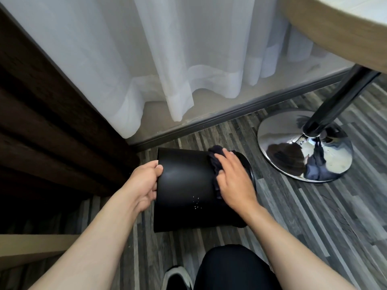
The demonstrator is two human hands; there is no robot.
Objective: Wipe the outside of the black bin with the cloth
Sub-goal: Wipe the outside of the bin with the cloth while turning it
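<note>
In the head view we look down on a smooth black cylindrical plastic bin (184, 185) lying on its side on the grey striped wood-pattern floor (303, 216), near the dark skirting board (230, 116) at the floor's far edge. One end of the bin points left, the other right; we cannot see inside it, so we cannot tell whether it holds anything. A few small pale specks show on the lower part of its side wall. Our left hand (144, 185) grips the bin's left end, thumb lying on the outer wall and fingers curled around the edge out of sight. Our right hand (234, 178) lies flat with fingers spread, pressing a dark crumpled cloth (213, 164) against the bin's outer wall close to its right end; the cloth bunches out from under the fingers along the hand's left side. Just right of the bin, on the floor, stands the shiny chrome disc base (303, 147) of a table, with a black pole (339, 97) rising to a pale round tabletop (335, 28) at the top right corner. A sheer white curtain (167, 59) hangs behind the bin, and dark brown wooden furniture (41, 122) fills the left side. Nearest us are a black-clad knee (230, 268) and a dark shoe (178, 277) with a white edge.
</note>
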